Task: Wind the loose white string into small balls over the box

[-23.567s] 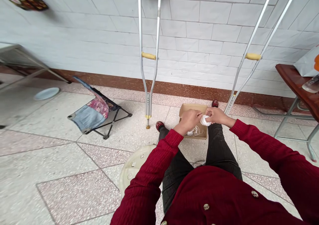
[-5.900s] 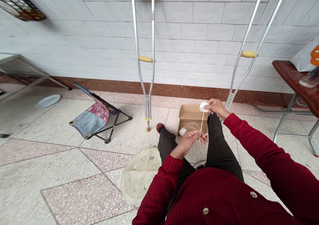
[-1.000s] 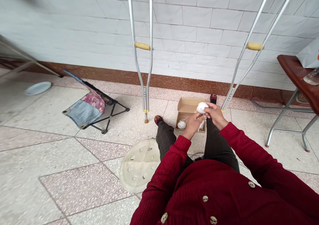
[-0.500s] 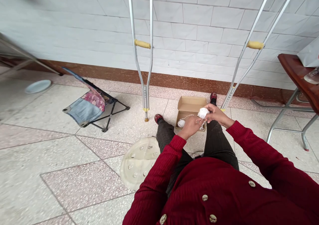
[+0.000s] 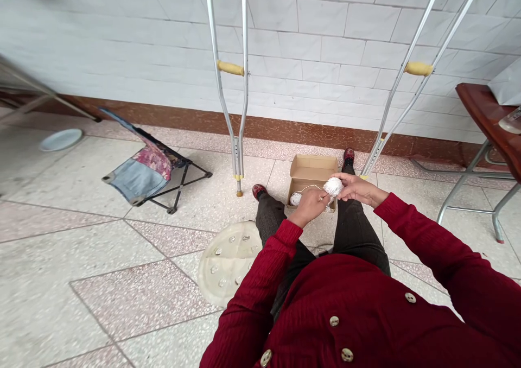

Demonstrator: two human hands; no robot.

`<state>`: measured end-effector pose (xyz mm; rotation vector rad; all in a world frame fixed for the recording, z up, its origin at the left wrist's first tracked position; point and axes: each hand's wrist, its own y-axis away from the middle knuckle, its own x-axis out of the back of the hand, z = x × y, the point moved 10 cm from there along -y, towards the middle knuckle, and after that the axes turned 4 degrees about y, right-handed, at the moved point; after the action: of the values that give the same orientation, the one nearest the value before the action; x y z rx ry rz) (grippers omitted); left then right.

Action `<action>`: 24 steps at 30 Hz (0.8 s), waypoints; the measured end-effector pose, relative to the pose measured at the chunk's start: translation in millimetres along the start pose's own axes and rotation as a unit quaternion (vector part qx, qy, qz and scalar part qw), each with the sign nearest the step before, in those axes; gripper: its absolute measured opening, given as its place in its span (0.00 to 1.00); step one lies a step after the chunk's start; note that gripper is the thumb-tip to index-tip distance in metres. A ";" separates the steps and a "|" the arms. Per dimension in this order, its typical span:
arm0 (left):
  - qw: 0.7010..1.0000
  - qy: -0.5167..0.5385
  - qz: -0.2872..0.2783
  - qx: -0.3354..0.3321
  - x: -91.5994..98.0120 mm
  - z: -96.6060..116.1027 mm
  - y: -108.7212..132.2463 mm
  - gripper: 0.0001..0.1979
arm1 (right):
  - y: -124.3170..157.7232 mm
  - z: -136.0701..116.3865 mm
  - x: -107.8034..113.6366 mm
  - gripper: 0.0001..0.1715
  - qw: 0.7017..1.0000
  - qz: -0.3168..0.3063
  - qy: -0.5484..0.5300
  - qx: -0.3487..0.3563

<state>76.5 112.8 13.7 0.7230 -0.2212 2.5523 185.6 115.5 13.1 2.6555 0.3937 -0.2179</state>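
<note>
My right hand (image 5: 358,189) holds a ball of white yarn (image 5: 333,186) at its fingertips, above a cardboard box (image 5: 313,171) with its lid raised. Fingers pinched together, my left hand (image 5: 312,205) is just left of the ball and seems to grip the yarn strand close to it; the fingertips are small and partly hidden. A second white yarn ball (image 5: 295,198) lies inside the box at its left end, and a loose strand arches from it toward my hands. The box sits on the floor between my feet.
Two metal crutches (image 5: 239,145) (image 5: 376,151) lean against the tiled wall. A folding chair (image 5: 140,178) stands on the left, with a pale plate-like disc (image 5: 61,139) beyond it. A round translucent mat (image 5: 228,265) lies by my left leg. On the right is a brown table (image 5: 484,113).
The yarn ball has turned and shifted slightly right and down in my right hand. My left hand stays close beside it. The camera view has moved a little.
</note>
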 end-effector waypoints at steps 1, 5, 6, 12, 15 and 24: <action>1.000 0.004 0.002 0.002 0.4 -1.8 0.4 0.18 | 1.1 -0.4 0.1 0.32 1.000 -0.006 0.005 0.000; 0.999 0.037 0.001 -0.006 0.1 -1.5 -0.5 0.18 | 0.5 -7.7 10.6 0.23 0.995 0.060 0.067 0.046; 0.999 0.047 -0.003 -0.008 -0.5 -0.1 -0.6 0.18 | -0.8 -9.2 12.5 0.22 0.992 0.075 0.079 0.059; 0.986 0.165 -0.038 0.000 -0.6 7.3 7.8 0.18 | -15.0 -5.2 44.6 0.14 0.983 0.164 0.027 0.073; 0.972 0.230 -0.054 0.019 5.5 4.0 16.3 0.18 | -22.6 0.6 70.2 0.12 0.977 0.208 -0.022 0.048; 0.910 0.396 -0.110 0.053 -3.7 -8.3 38.3 0.17 | -40.3 -22.0 77.1 0.06 0.972 0.199 -0.110 0.062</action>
<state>56.9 80.1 3.7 -0.2810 0.2583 2.4254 248.2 178.5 -0.3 2.7234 -0.2323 -0.4150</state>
